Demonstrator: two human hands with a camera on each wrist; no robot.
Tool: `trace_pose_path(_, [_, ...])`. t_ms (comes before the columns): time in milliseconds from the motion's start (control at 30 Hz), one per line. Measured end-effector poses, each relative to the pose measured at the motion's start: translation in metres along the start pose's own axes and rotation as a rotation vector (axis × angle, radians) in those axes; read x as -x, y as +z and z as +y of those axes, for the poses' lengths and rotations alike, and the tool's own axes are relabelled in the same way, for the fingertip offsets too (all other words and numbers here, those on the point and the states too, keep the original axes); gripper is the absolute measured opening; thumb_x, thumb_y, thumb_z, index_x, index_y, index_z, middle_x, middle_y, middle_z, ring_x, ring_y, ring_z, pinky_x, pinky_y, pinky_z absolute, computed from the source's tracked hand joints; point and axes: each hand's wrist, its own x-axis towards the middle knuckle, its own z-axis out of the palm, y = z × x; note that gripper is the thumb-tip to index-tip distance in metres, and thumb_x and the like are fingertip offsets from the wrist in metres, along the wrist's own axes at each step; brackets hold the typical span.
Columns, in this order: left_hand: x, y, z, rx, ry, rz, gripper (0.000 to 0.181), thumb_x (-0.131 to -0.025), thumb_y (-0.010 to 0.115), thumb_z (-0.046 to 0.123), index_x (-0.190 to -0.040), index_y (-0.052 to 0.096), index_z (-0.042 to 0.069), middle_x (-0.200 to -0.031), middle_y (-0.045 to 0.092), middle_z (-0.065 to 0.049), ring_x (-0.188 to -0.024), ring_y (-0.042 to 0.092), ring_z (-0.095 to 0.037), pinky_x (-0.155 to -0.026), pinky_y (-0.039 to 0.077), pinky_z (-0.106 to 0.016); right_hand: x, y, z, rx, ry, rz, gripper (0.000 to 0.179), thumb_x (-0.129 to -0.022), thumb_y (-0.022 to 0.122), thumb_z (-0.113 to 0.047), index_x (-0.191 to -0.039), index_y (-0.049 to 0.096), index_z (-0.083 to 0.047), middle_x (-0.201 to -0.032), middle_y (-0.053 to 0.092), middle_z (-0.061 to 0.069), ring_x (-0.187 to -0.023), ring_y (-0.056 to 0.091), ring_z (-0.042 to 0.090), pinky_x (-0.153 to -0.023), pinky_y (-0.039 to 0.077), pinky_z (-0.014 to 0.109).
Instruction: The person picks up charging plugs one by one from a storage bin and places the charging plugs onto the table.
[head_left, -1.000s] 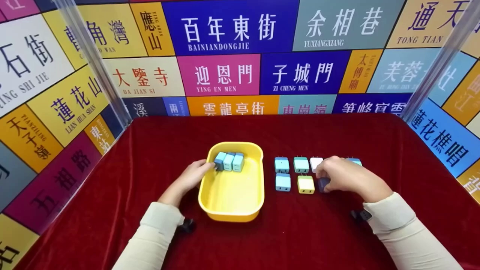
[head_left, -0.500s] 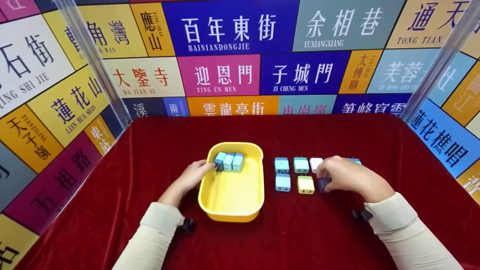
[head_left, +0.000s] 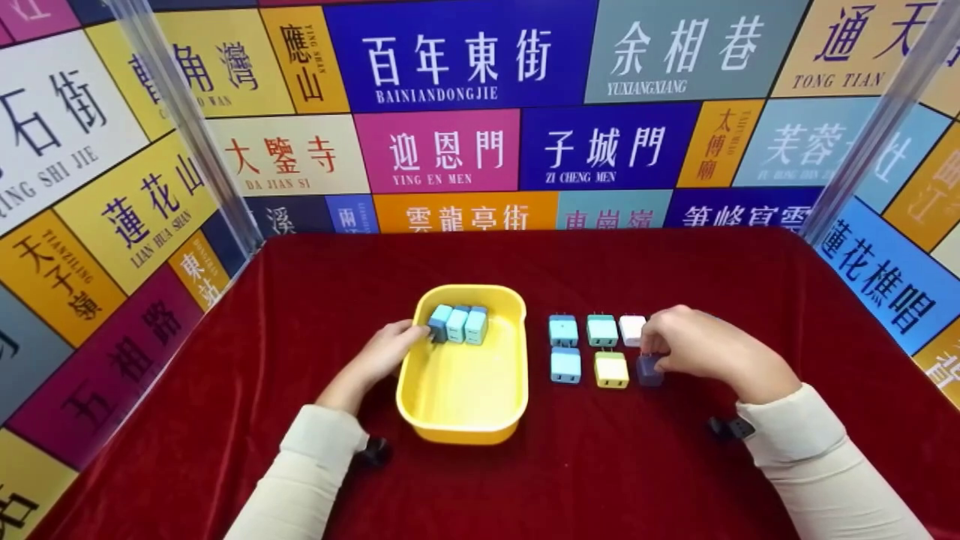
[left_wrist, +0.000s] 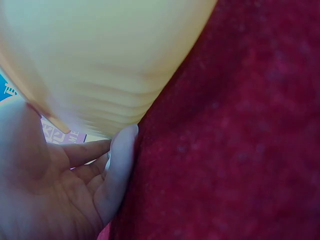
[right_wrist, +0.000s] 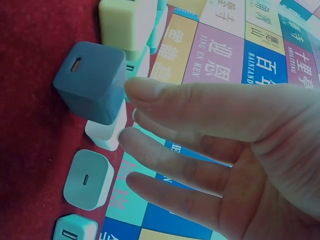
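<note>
My left hand (head_left: 386,349) grips the left wall of a yellow plastic tub (head_left: 465,431). In the left wrist view its fingers lie against the outer wall. Inside the tub, three blue and teal chargers (head_left: 457,326) stand side by side at the back left. My right hand (head_left: 697,349) is at a dark blue charger (head_left: 649,371) on the red cloth. The right wrist view has the thumb tip at that charger's side and the other visible fingers (right_wrist: 170,190) loosely extended, apart from it.
Left of the dark blue charger lie a yellow charger (head_left: 611,370) and a light blue one (head_left: 565,365). Behind them sit a teal-and-blue charger (head_left: 563,331), a green-topped one (head_left: 602,331) and a white one (head_left: 632,331). A sign-printed panel (head_left: 442,150) stands behind the red cloth (head_left: 585,472).
My right hand has shifted slightly right, uncovering more of the dark blue charger, which has stayed in place. The charger at the far right is now hidden behind that hand. My left hand is unchanged.
</note>
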Motion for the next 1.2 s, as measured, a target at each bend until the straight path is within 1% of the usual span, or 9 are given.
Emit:
trace_pose_path(267, [0.0, -0.001, -0.002, -0.007, 0.005, 0.006, 0.054, -0.104, 0.055, 0.037, -0.139, 0.064, -0.002, -0.114, 0.074, -0.015, -0.092, 0.073, -0.021, -0.082, 0.06, -0.034, 0.001, -0.004, 0.004, 0.016, -0.022, 0.028, 0.014, -0.082, 0.087, -0.001, -0.088, 0.078, -0.009, -0.085, 0.07, -0.001, -0.077, 0.06, 0.014, -0.071, 0.059, 0.04])
trace_pose_path(400, [-0.001, -0.001, -0.003, -0.004, 0.004, 0.0, 0.055, -0.104, 0.054, 0.038, -0.14, 0.063, -0.003, -0.116, 0.074, -0.017, -0.092, 0.073, -0.022, -0.082, 0.061, -0.035, 0.001, -0.004, 0.001, 0.028, -0.024, 0.038, 0.013, -0.083, 0.089, -0.005, -0.091, 0.079, -0.009, -0.087, 0.071, -0.001, -0.078, 0.061, 0.014, -0.073, 0.059, 0.041])
trace_pose_path(500, [-0.001, -0.001, -0.003, -0.008, 0.004, 0.002, 0.055, -0.104, 0.054, 0.038, -0.14, 0.063, -0.003, -0.116, 0.074, -0.016, -0.093, 0.073, -0.022, -0.083, 0.061, -0.035, 0.001, -0.004, -0.002, 0.042, -0.027, 0.063, 0.014, -0.084, 0.089, -0.009, -0.094, 0.08, -0.009, -0.09, 0.072, 0.0, -0.079, 0.061, 0.015, -0.075, 0.06, 0.042])
trace_pose_path(633, [-0.001, -0.001, -0.001, -0.022, 0.007, 0.009, 0.053, -0.104, 0.054, 0.038, -0.138, 0.065, -0.001, -0.116, 0.075, -0.015, -0.094, 0.072, -0.021, -0.085, 0.06, -0.034, 0.002, -0.006, -0.009, 0.072, -0.048, 0.121, 0.012, -0.086, 0.088, -0.01, -0.095, 0.08, -0.008, -0.092, 0.072, 0.002, -0.081, 0.065, 0.017, -0.076, 0.061, 0.044])
trace_pose_path(767, [-0.001, -0.001, 0.001, -0.015, 0.0, 0.006, 0.054, -0.104, 0.054, 0.039, -0.139, 0.064, -0.001, -0.119, 0.073, -0.015, -0.096, 0.072, -0.021, -0.086, 0.06, -0.034, 0.002, -0.01, -0.018, 0.088, -0.064, 0.168, 0.011, -0.088, 0.086, -0.011, -0.097, 0.08, -0.009, -0.096, 0.072, 0.004, -0.086, 0.069, 0.021, -0.079, 0.062, 0.045])
trace_pose_path(900, [-0.001, -0.001, 0.002, -0.007, -0.006, 0.002, 0.054, -0.104, 0.054, 0.039, -0.139, 0.064, -0.002, -0.12, 0.072, -0.016, -0.095, 0.071, -0.021, -0.084, 0.06, -0.035, 0.003, -0.012, -0.027, 0.086, -0.072, 0.214, 0.011, -0.091, 0.084, -0.013, -0.102, 0.08, -0.01, -0.1, 0.072, 0.003, -0.089, 0.069, 0.021, -0.082, 0.062, 0.046])
trace_pose_path(1033, [-0.001, -0.001, 0.001, -0.005, -0.01, 0.001, 0.055, -0.104, 0.054, 0.039, -0.139, 0.064, -0.002, -0.12, 0.072, -0.016, -0.095, 0.071, -0.021, -0.083, 0.061, -0.034, 0.002, -0.012, -0.034, 0.089, -0.098, 0.283, 0.014, -0.092, 0.083, -0.012, -0.105, 0.079, -0.009, -0.105, 0.071, 0.004, -0.095, 0.068, 0.021, -0.086, 0.061, 0.046])
trace_pose_path(1100, [-0.001, -0.001, 0.001, -0.001, -0.011, 0.001, 0.055, -0.104, 0.054, 0.039, -0.14, 0.063, -0.001, -0.121, 0.072, -0.016, -0.095, 0.071, -0.021, -0.083, 0.06, -0.034, 0.001, -0.012, -0.037, 0.092, -0.092, 0.328, 0.017, -0.092, 0.083, -0.012, -0.108, 0.078, -0.008, -0.108, 0.071, 0.006, -0.099, 0.068, 0.023, -0.089, 0.061, 0.047])
trace_pose_path(1200, [-0.001, 0.0, 0.0, 0.002, -0.012, 0.001, 0.054, -0.104, 0.055, 0.039, -0.139, 0.064, -0.001, -0.12, 0.073, -0.016, -0.095, 0.072, -0.021, -0.083, 0.061, -0.034, -0.001, -0.01, -0.042, 0.084, -0.049, 0.401, 0.022, -0.092, 0.083, -0.013, -0.112, 0.078, -0.006, -0.112, 0.071, 0.009, -0.104, 0.068, 0.027, -0.091, 0.06, 0.05])
